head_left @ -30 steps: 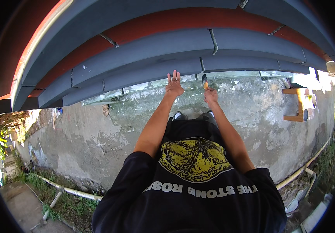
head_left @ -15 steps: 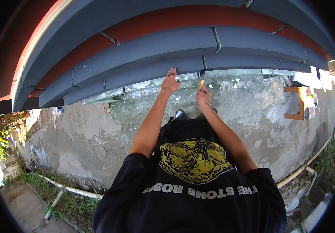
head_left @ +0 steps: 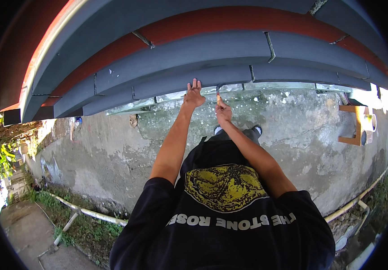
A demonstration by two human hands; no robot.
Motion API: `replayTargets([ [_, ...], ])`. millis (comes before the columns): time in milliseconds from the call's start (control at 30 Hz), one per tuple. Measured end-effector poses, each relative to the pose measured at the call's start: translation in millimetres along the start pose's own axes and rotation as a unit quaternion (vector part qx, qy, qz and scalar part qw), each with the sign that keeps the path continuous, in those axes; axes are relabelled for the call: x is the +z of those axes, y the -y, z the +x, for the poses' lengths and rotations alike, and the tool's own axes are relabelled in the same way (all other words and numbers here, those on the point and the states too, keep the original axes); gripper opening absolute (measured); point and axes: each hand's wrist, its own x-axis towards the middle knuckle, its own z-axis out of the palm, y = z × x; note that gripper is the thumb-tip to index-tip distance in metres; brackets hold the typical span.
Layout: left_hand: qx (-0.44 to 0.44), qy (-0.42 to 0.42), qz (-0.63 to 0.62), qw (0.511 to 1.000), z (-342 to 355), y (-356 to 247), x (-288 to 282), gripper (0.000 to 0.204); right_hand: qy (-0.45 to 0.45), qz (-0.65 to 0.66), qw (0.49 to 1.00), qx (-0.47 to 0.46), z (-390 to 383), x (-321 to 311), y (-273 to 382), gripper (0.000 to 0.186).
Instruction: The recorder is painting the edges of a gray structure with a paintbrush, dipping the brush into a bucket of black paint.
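Note:
My left hand (head_left: 194,95) is open, its fingers spread and resting on the lower edge of a long grey-painted board (head_left: 171,85). Just to its right, my right hand (head_left: 223,111) is closed around the orange handle of a small paintbrush (head_left: 218,97). The brush points up, and its dark head meets the underside of the same board, where the bristles are hard to make out. A vertical joint (head_left: 251,73) with rough filler cuts the board to the right of the brush.
More grey boards and a red band (head_left: 194,23) rise in tiers above. Behind my arms is a worn concrete surface (head_left: 293,135). A wooden stool-like stand (head_left: 359,126) with a white container (head_left: 372,122) is at right. Pale pipes (head_left: 90,219) run along weeds at the lower left.
My right hand and the paintbrush have moved left along the board, closer to my left hand. My left hand has slid slightly left too. The whole view has shifted a little.

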Motion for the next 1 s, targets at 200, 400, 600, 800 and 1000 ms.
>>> replayTargets([
  [200, 0.027, -0.024, 0.009, 0.999, 11.3, 16.8, 17.3, 0.078, 0.085, -0.264, 0.958, -0.071, 16.7, -56.3, 16.5, 0.036],
  [400, 0.011, -0.007, 0.026, 1.000, 1.6, 7.2, 8.2, 0.078, 0.047, -0.295, 0.949, -0.098, 69.8, -122.7, 38.6, 0.033],
  [600, 0.038, -0.015, 0.049, 0.998, 9.2, 13.7, 11.3, 0.078, -0.079, -0.210, 0.971, -0.081, 63.6, -145.6, 14.9, 0.031],
  [800, 0.017, 0.017, 0.036, 0.999, 4.2, -0.7, 1.7, 0.076, -0.024, -0.315, 0.947, -0.052, 45.6, -137.2, -2.4, 0.029],
  [1000, 0.038, -0.007, 0.078, 0.996, 13.7, 14.3, 18.1, 0.076, 0.016, -0.313, 0.944, -0.099, 54.7, -135.2, 55.4, 0.030],
])
